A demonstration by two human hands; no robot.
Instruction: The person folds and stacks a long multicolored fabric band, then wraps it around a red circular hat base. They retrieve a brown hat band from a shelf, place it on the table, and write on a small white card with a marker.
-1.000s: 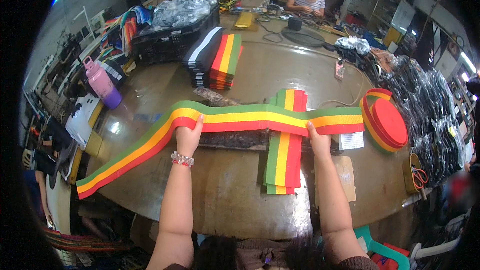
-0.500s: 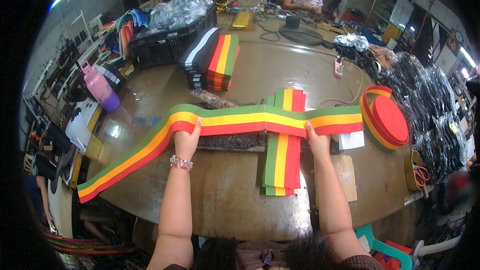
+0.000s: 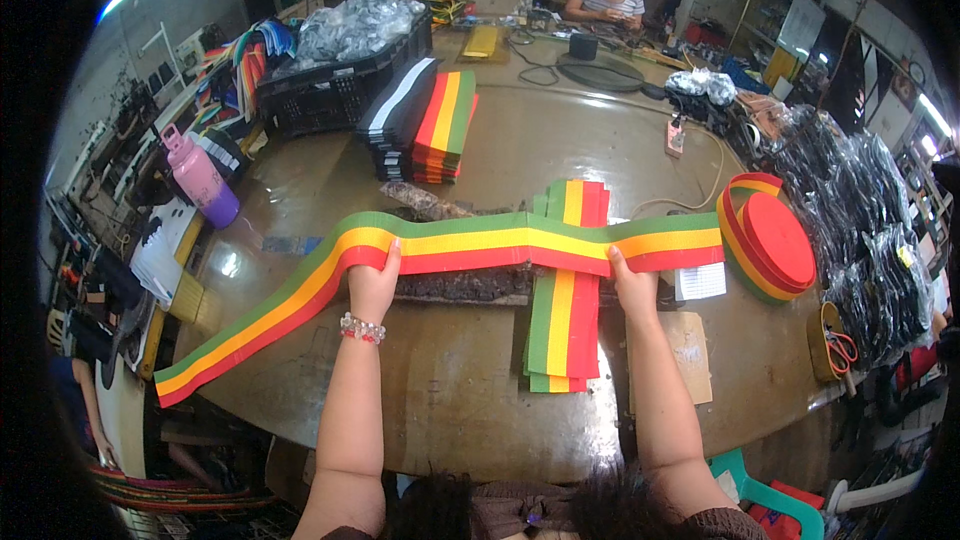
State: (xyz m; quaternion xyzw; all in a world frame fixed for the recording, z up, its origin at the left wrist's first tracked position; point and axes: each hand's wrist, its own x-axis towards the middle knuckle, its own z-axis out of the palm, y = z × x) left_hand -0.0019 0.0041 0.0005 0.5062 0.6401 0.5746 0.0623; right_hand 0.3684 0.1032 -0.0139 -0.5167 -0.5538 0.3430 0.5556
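Note:
A long green, yellow and red striped strap (image 3: 460,242) stretches across the table between my hands. My left hand (image 3: 373,280) grips its lower edge, thumb on top and fingers hidden beneath. Farther right, my right hand (image 3: 633,280) pinches the same edge, its thumb also on top. The strap's loose end slopes down to the left; on the right it leads toward a standing coil (image 3: 778,240) of the same webbing. Under the strap lie a dark, rough wooden block (image 3: 460,287) and a pile of cut striped pieces (image 3: 563,325), crossing it at a right angle.
Stacks of black-and-white straps (image 3: 393,120) and striped straps (image 3: 445,130) stand beyond the block. A black crate (image 3: 340,90) holds clear plastic. A pink-purple bottle (image 3: 200,178) stands left. Orange-handled scissors (image 3: 842,348) sit in a holder at right, near plastic-wrapped black goods (image 3: 830,160). A person sits far back.
My hands and the strap hold almost the same place. The view has shifted very slightly.

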